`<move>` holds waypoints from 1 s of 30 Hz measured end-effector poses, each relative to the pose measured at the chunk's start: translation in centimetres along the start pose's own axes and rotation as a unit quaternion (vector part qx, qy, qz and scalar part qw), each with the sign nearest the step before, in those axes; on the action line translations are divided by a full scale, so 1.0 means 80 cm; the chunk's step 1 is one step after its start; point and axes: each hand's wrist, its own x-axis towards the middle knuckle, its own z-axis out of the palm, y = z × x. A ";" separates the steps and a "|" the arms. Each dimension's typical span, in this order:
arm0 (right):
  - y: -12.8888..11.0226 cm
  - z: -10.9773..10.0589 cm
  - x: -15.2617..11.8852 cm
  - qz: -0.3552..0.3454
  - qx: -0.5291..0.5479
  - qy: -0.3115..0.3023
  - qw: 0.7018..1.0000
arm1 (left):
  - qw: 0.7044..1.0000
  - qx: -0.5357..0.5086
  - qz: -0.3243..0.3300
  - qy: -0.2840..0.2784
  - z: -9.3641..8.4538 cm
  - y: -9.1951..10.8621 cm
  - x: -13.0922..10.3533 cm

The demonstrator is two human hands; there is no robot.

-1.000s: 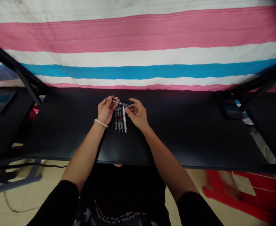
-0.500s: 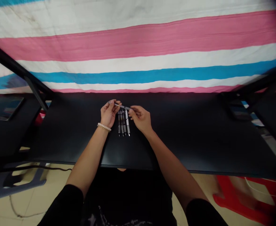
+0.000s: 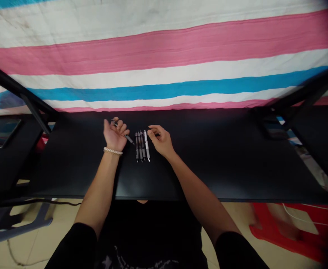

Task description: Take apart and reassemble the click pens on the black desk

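Note:
Palm up, my left hand (image 3: 115, 135) has its fingers curled around a dark pen (image 3: 129, 139), whose grey grip end pokes out to the right and points down toward the row of pens. The middle of that pen is hidden by my fingers. On the black table lie three dark pens with grey grips (image 3: 140, 147) side by side, tips toward me. A white pen with a grey grip (image 3: 146, 145) lies just right of them. My right hand (image 3: 161, 141) hovers by the white pen's upper end, empty, its thumb and index finger apart.
A black table (image 3: 209, 160) spans the view, with a striped sheet (image 3: 164, 52) behind it. Black metal struts (image 3: 35, 112) stand at both sides. A dark flat device (image 3: 4, 132) rests at far left. A red stool (image 3: 281, 228) and a grey-blue stool (image 3: 21, 224) show below.
My left hand has moved left with the pen and turned it so its grip end points down right. My right hand has let go of the pen's other end. The row of pens stays put.

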 end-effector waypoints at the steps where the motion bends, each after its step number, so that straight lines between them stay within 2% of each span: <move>1: 0.003 -0.001 0.001 0.008 0.000 0.002 1.000 | 1.000 -0.003 0.005 0.009 -0.003 0.011 0.001; 3: 0.008 -0.002 0.004 0.023 -0.001 -0.001 1.000 | 1.000 -0.006 -0.004 0.020 -0.011 0.032 0.002; 6: 0.012 -0.002 0.006 0.023 -0.009 -0.005 1.000 | 1.000 -0.009 0.017 0.018 -0.020 0.053 0.003; 12: 0.006 -0.009 0.004 -0.005 -0.055 -0.027 0.998 | 0.999 0.018 0.019 0.043 -0.026 0.064 0.003; 18: -0.009 -0.035 -0.005 -0.047 -0.157 -0.216 0.963 | 0.991 0.109 -0.026 0.069 -0.031 0.061 0.017; 20: -0.013 -0.039 -0.007 -0.047 -0.187 -0.250 0.949 | 0.978 0.182 -0.002 0.104 -0.037 0.053 0.024; 22: -0.015 -0.040 -0.008 -0.045 -0.216 -0.267 0.938 | 0.942 0.290 0.086 0.143 -0.045 0.044 0.030; 25: -0.015 -0.039 -0.008 -0.044 -0.235 -0.266 0.934 | 0.852 0.456 0.215 0.141 -0.061 0.032 0.037; 28: -0.015 -0.039 -0.007 -0.044 -0.230 -0.242 0.942 | 0.773 0.568 0.253 0.123 -0.073 0.026 0.039; 30: -0.017 -0.040 -0.008 -0.057 -0.242 -0.223 0.943 | 0.737 0.612 0.261 0.115 -0.074 0.024 0.038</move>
